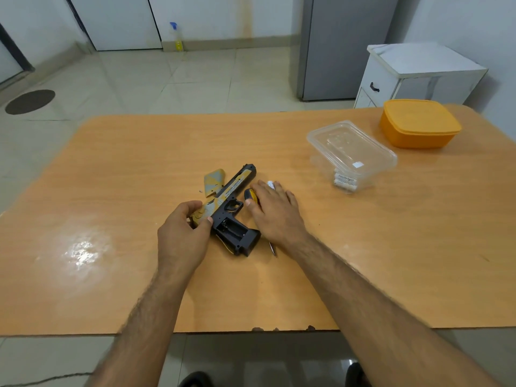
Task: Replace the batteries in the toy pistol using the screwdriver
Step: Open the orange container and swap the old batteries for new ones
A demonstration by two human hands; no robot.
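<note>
Toy pistol (229,208): black and yellow plastic, lying flat on my orange wood-grain worktop (139,163), muzzle pointing away from me, grip toward me with its battery bay open and dark inside.
Left hand (183,233): my fingers curl around the rear of the slide, thumb pressed by the bay's edge.
Right hand (275,212): palm down just right of the pistol, over the screwdriver; whether it grips or only rests, I cannot tell.
Screwdriver (251,195): mostly hidden under my right hand; a yellow and black handle end shows by my thumb, a thin metal tip (272,248) pokes out by my wrist.
White object (270,184): peeps past my right fingertips, too covered to identify.
Grip cover (213,182): loose grey and yellow plastic panel, left of the barrel; a tiny speck (200,191) beside it, too small to name.
Clear plastic tub (351,155): lidded, well to the right, white batteries (345,182) blurred through its wall.
Orange lidded box (418,124): opaque, behind the tub.
</note>
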